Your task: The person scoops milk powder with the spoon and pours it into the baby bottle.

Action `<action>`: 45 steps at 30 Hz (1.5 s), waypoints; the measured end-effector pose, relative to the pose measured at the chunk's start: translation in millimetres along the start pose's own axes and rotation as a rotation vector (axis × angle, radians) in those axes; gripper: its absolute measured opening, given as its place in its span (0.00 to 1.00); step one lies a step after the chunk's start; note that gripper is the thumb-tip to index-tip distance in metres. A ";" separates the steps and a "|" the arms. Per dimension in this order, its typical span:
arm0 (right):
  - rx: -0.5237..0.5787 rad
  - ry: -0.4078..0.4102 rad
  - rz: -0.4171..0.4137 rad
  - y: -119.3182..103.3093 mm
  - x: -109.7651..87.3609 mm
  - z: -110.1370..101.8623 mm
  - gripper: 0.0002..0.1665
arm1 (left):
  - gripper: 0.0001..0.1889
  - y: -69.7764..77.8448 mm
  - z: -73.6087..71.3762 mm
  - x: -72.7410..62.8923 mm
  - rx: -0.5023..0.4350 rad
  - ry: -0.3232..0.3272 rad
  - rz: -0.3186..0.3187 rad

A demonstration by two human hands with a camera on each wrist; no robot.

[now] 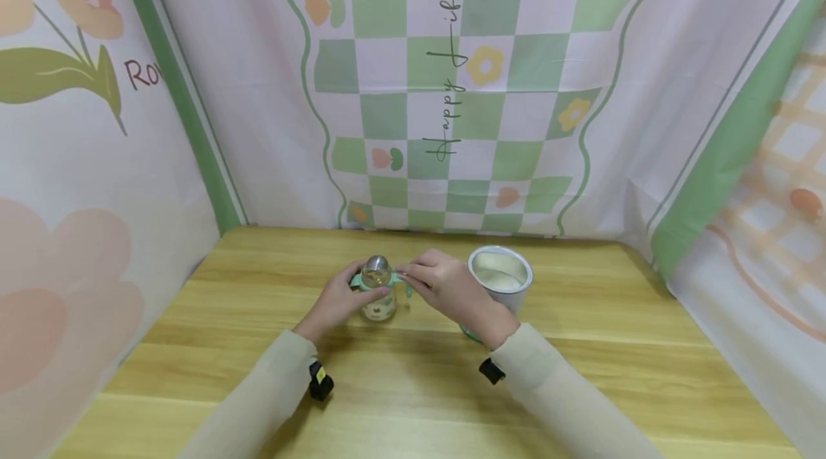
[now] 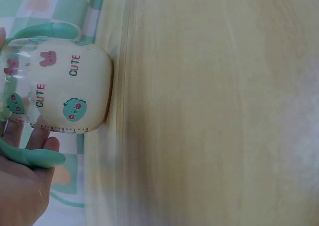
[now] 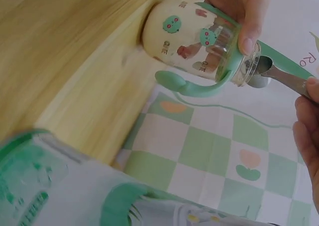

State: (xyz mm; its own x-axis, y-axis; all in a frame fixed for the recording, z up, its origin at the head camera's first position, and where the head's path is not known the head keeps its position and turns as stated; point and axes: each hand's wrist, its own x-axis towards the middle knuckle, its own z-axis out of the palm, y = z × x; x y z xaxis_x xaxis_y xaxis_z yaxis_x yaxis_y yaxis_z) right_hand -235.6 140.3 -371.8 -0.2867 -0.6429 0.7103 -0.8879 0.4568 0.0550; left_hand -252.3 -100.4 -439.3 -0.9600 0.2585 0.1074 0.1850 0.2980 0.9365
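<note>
A clear baby bottle (image 1: pixel 378 309) with green side handles and "CUTE" cartoon prints stands on the wooden table. My left hand (image 1: pixel 348 296) grips it near the top, thumb across the front; in the left wrist view the fingers (image 2: pixel 42 136) show behind a green handle (image 2: pixel 37 157). Pale contents fill the lower part of the bottle (image 3: pixel 172 31). My right hand (image 1: pixel 452 285) pinches the handle of a metal spoon (image 3: pixel 289 81). The spoon's bowl is right at the bottle's open mouth (image 3: pixel 249 66), tipped over it.
An open can (image 1: pixel 516 295) of pale powder stands on the table (image 1: pixel 413 387) just right of my right hand, its front partly hidden by the forearm. Its white and green side (image 3: pixel 84 186) fills the lower left of the right wrist view. A printed curtain (image 1: pixel 452 107) hangs behind the table.
</note>
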 end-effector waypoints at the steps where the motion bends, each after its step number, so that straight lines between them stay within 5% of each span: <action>1: -0.005 -0.003 -0.005 -0.3 0.2 -0.3 0.11 | 0.37 0.1 -0.1 -0.1 -0.003 0.000 -0.001; 23: -0.053 -0.044 -0.030 -3.9 3.5 -2.7 0.07 | 0.36 1.4 1.0 0.9 -0.023 0.005 0.000; 31: -0.032 0.005 0.002 -4.8 8.7 -5.9 0.06 | 0.35 2.6 1.1 1.2 -0.040 0.009 -0.022; 36: 0.046 0.070 0.103 -3.1 9.7 -7.0 0.04 | 0.36 0.0 0.1 2.1 -0.040 0.004 -0.016; 45: 0.326 0.107 0.472 -1.0 5.6 -16.6 0.06 | 0.38 1.9 0.9 0.1 -0.022 0.015 -0.030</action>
State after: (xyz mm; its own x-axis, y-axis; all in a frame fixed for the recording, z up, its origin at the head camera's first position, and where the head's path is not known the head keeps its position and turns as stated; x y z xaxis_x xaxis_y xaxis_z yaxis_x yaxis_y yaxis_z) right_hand -230.3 146.5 -356.3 -0.6553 -0.3423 0.6734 -0.7427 0.4549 -0.4915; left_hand -251.8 -99.0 -437.9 -0.9683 0.2355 0.0837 0.1512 0.2853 0.9464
